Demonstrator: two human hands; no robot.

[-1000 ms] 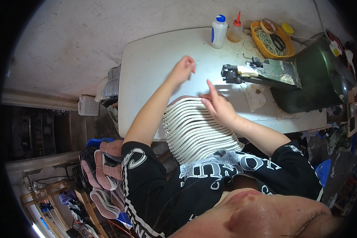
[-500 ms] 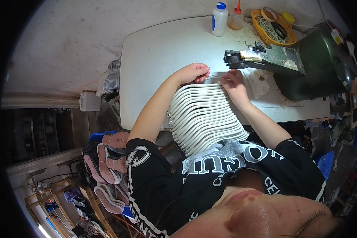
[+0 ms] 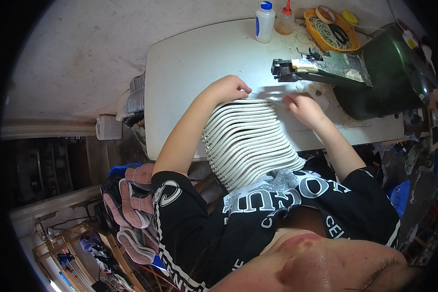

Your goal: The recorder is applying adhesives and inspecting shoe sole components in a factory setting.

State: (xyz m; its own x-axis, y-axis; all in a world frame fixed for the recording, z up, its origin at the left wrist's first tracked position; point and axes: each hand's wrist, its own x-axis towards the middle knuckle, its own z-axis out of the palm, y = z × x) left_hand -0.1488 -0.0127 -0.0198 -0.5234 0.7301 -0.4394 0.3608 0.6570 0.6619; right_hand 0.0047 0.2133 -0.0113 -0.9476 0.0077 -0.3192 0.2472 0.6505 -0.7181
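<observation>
A tall stack of white shoe soles (image 3: 250, 136) with curved edges reaches from my lap up to the table's near edge. At its far end, my left hand (image 3: 232, 89) is closed in a pinch beside the top sole. Across the stack's far right corner, my right hand (image 3: 304, 109) has its fingers curled closed, a little off the soles. A thin pale strand (image 3: 272, 100) appears to run between both hands along the end of the stack. Whether it is string or a rubber band I cannot tell.
A green sewing-type machine (image 3: 345, 73) reaches over the white table (image 3: 190, 73) from the right. Behind it are a yellow basket (image 3: 321, 41) of bands, a white bottle (image 3: 264, 24) and a red-tipped bottle (image 3: 285, 22). Pink soles (image 3: 131, 199) lie bundled at lower left.
My right hand has moved right and slightly nearer me, away from the left hand. The gap between them is wider, and the left hand has shifted slightly left.
</observation>
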